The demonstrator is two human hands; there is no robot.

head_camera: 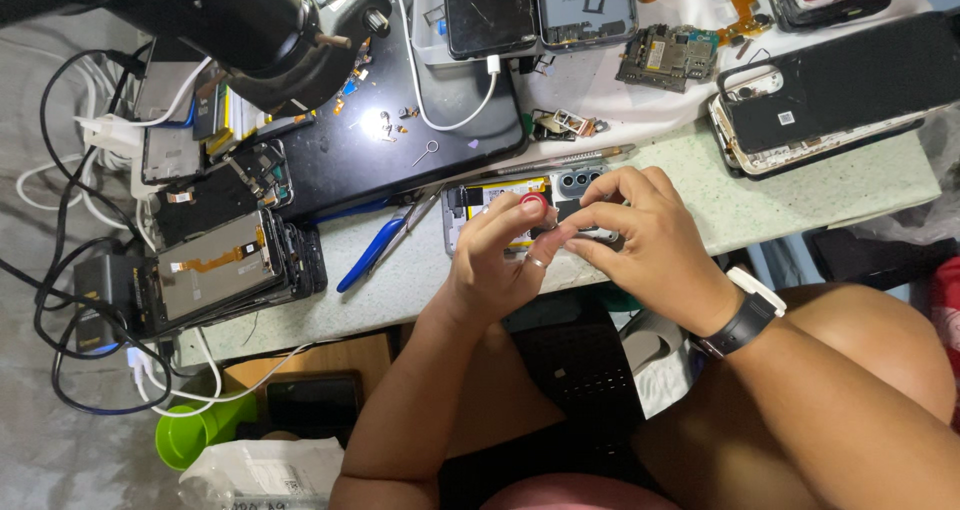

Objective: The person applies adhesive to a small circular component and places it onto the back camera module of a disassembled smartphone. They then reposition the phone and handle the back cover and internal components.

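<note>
Both hands meet over an opened smartphone [520,210] lying flat near the front edge of a pale speckled stone-like surface [800,200]. Left hand [500,260] is closed, its fingertips pinching a small round red cap-shaped object [534,203] just above the phone; a thin ring circles one finger. Right hand [640,235], wearing a black wristband with a white clasp [748,315], curls its fingers down onto the phone's dark inner frame, pressing and steadying it. The phone's back is off, showing a yellow-edged battery label and a grey camera block with round lenses. Blue-handled tweezers or pliers [375,250] lie just left of it. Further left sits a stack of glossy screen panels with orange ribbon cables [215,265]. A green circuit board [668,55] rests on white cloth behind.
</note>
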